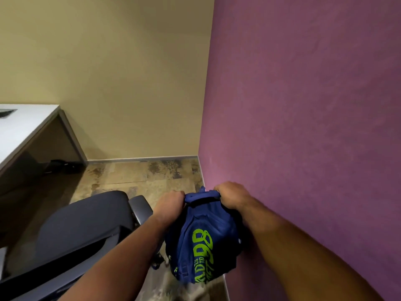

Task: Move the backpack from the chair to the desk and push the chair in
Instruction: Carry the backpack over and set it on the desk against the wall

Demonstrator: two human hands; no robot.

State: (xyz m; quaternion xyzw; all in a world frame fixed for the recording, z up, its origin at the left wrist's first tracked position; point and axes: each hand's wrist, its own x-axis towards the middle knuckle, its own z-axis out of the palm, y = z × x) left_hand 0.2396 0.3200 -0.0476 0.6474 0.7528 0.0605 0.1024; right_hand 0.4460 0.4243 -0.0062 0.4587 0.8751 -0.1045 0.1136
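Observation:
A blue backpack (pixel 204 242) with green lettering hangs in the air to the right of the chair, above the floor and near the purple wall. My left hand (pixel 169 205) grips the left end of its top fabric. My right hand (pixel 232 196) grips the right end. The dark office chair (pixel 84 227) stands at the lower left with its seat bare and its grey armrest (pixel 141 208) beside my left wrist. The white-topped desk (pixel 26 124) is at the far left, apart from the chair.
A purple wall (pixel 303 127) runs close along the right side and a beige wall (pixel 119 83) closes the back. Patterned floor (pixel 141 174) lies between chair and corner. Dark items (pixel 65 165) sit under the desk. A dark slot (pixel 6 111) is set in the desktop.

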